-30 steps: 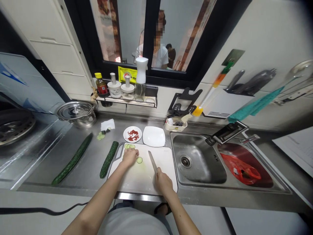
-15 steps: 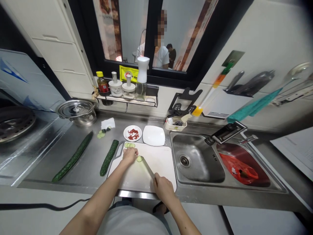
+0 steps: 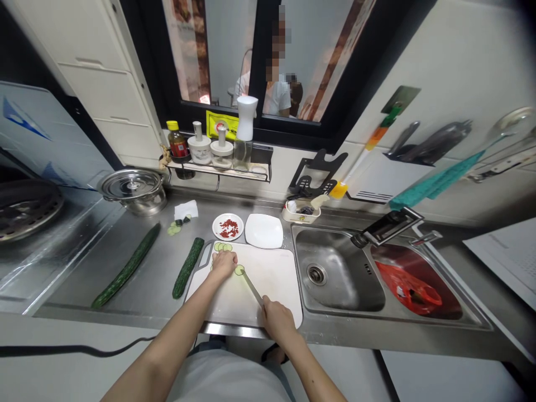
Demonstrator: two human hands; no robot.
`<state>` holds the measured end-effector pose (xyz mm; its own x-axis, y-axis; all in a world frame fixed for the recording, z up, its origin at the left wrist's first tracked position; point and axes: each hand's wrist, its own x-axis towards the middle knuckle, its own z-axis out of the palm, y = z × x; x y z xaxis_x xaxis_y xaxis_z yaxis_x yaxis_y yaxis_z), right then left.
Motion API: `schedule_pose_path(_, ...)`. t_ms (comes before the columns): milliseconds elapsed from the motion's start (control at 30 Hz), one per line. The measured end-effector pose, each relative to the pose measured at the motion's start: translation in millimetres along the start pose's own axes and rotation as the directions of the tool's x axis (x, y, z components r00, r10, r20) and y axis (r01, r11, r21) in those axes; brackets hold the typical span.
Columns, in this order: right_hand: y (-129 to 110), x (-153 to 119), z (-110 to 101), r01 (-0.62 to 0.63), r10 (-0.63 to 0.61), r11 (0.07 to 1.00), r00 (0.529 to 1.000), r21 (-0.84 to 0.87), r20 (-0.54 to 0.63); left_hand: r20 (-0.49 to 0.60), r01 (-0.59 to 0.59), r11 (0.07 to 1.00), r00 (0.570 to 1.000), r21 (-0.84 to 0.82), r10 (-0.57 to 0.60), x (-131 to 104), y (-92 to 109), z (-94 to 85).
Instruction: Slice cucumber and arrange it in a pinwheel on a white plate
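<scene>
A white cutting board [image 3: 268, 279] lies on the steel counter. My right hand [image 3: 277, 319] grips the handle of a knife [image 3: 253, 288], whose blade points away to the left. By the blade's tip is a pale green cucumber slice [image 3: 239, 270]. My left hand [image 3: 225, 264] is on the board just left of that slice, fingers bent down; what is under them is mostly hidden. Beyond it, several cucumber slices [image 3: 223, 246] overlap in a row. A shorter cucumber [image 3: 188, 268] rests beside the board's left edge, and a long cucumber [image 3: 128, 268] lies farther left.
Behind the board stand a plate with red pieces [image 3: 228, 220] and a white plate [image 3: 263, 230]. Cucumber scraps [image 3: 174, 228] lie by a white paper [image 3: 186, 210]. A lidded pot [image 3: 142, 201] is back left. A sink [image 3: 339, 298] with a red bag [image 3: 412, 287] is right.
The view has shifted very slightly. Both hands, the knife and the slices keep nearly the same places on the board.
</scene>
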<state>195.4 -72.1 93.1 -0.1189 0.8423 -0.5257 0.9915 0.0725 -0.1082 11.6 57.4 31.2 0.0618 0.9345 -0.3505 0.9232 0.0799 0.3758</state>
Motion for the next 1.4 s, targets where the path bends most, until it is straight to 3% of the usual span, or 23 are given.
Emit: schedule_pose_path(1400, -13, 15, -13, 0.034, -0.032, 0.999, 0.997, -0.028, 0.073, 0.051, 0.056, 0.998, 0.997, -0.026, -0.055, 9, -1, 0.3)
